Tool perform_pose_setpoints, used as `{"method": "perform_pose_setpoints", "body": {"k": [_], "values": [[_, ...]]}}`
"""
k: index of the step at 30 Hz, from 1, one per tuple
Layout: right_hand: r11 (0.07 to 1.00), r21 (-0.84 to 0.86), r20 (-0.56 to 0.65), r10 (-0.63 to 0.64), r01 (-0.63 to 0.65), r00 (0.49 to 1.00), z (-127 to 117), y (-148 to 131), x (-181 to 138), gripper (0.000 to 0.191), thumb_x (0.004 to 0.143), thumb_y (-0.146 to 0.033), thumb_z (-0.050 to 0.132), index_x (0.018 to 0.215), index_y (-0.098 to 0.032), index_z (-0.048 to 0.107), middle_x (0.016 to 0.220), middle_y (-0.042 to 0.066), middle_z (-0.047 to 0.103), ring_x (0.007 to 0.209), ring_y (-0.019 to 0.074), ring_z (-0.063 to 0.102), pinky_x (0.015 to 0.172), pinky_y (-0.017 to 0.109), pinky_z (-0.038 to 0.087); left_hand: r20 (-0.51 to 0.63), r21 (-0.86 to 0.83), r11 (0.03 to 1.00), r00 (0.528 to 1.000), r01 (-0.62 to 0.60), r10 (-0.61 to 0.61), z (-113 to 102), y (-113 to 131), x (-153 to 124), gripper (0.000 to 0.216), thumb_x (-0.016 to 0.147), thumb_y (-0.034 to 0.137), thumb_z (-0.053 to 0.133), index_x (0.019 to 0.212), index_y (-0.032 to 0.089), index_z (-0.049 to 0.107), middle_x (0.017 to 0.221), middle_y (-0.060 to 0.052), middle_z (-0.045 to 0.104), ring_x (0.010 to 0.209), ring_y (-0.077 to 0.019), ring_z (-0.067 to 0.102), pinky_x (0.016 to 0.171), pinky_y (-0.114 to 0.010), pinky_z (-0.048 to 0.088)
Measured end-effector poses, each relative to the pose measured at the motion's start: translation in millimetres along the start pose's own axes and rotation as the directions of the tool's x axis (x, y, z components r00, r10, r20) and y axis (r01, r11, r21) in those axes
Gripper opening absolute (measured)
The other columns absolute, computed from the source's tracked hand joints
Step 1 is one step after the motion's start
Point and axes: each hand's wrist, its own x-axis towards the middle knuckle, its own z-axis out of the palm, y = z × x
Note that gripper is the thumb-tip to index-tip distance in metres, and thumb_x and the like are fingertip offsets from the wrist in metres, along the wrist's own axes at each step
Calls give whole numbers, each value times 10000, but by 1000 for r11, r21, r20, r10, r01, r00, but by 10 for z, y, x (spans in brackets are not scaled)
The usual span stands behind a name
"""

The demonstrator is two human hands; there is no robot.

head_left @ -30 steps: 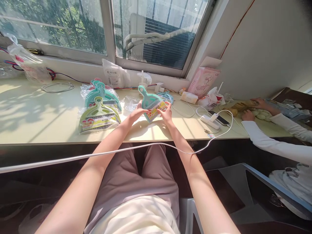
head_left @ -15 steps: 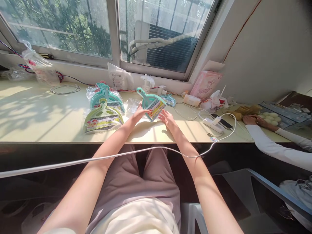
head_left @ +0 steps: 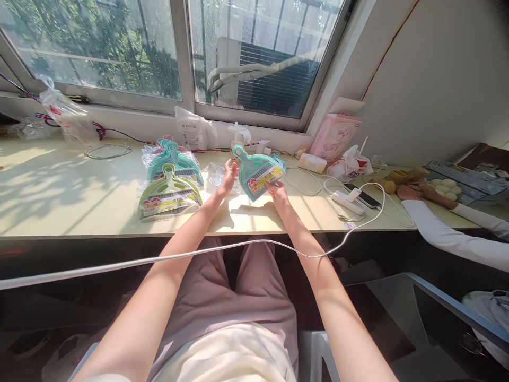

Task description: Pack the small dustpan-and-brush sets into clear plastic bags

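1. Currently, both hands are holding a teal dustpan (head_left: 256,172) tilted up off the desk (head_left: 71,196), near its middle.
2. Left hand (head_left: 228,179) is steadying the pan's left edge, fingers loosely spread; right hand (head_left: 278,192) is gripping the near right corner by the label.
3. Its long axis is running from the handle, far left, to the wide mouth, near right.
4. Packaged pans (head_left: 170,183) are lying just left; another person's sleeve (head_left: 449,236) is resting far right.
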Motion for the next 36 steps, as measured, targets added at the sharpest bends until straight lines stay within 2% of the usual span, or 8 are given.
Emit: {"method": "perform_pose_setpoints", "body": {"k": [3, 6, 11, 15, 20, 26, 30, 36], "values": [[1000, -8, -78, -8, 7, 997, -83, -13, 21, 420, 707, -364, 853, 1053, -277, 630, 1194, 79, 815, 1316, 327, 727, 1122, 540, 625, -6, 284, 959, 1000, 11, -10, -36, -18, -27, 606, 900, 401, 758, 1448, 173, 633, 1495, -217, 640, 1536, -436, 454, 1305, -576, 286], [1000, 4, -121, -26, 26, 992, -241, -83, 9, 434, 683, -354, 854, 1044, -266, 631, 1192, 104, 811, 1334, 335, 722, 1125, 529, 630, 266, 479, 876, 961, -59, -81, -49, -9, -91, 310, 768, 242, 734, 1070, 219, 801, 1352, -173, 741, 1433, -454, 558, 1299, -655, 268], [998, 70, -143, 7, 3, 990, -826, -271, -100, 387, 645, -190, 858, 951, -257, 633, 1074, 86, 827, 1210, 321, 789, 1123, 491, 646, 484, 467, 834, 874, -292, 35, -37, 67, -124, 103, 688, 189, 662, 633, 265, 707, 938, -79, 788, 1277, -394, 614, 1324, -748, 45], [993, 6, -198, 113, -114, 974, -1377, -393, -293, 355, 658, -81, 851, 912, -240, 660, 1003, 73, 833, 1052, 293, 835, 1031, 446, 698, 369, 512, 777, 911, -366, 186, 54, 68, -153, 75, 813, 343, 733, 781, 276, 724, 784, -72, 688, 1201, -389, 587, 1351, -689, 40], [970, -76, -149, 219, -232, 964, -1720, -454, -589, 320, 706, -54, 854, 951, -217, 727, 985, 89, 848, 931, 275, 847, 844, 380, 731, 348, 520, 767, 913, -376, 212, 263, -7, -247, 493, 821, 516, 789, 1207, 214, 746, 1193, -178, 733, 1334, -460, 556, 1321, -632, 151], [953, -100, -113, 275, -287, 955, -1603, -478, -733, 298, 675, -37, 845, 916, -194, 766, 970, 103, 852, 870, 283, 841, 782, 364, 722, 326, 718, 602, 933, -349, 151, 286, -91, -200, 432, 853, 214, 620, 1262, 180, 754, 1302, -223, 722, 1265, -434, 628, 1161, -567, 391], [947, -76, -79, 305, -311, 949, -1294, -514, -664, 285, 676, -25, 815, 914, -171, 758, 931, 111, 841, 874, 292, 840, 843, 393, 722, 189, 702, 668, 969, -247, 160, 189, -81, -135, 299, 897, 175, 561, 1083, 217, 791, 1121, -183, 759, 1177, -404, 664, 1060, -511, 478], [959, 14, -2, 285, -284, 959, -676, -411, -585, 363, 646, -78, 871, 938, -218, 705, 958, 91, 841, 991, 353, 838, 887, 493, 726, 38, 728, 665, 978, -169, 207, 101, 55, -140, 368, 1043, 212, 458, 1236, 207, 771, 1124, -177, 794, 1152, -391, 722, 1027, -486, 524]]}}
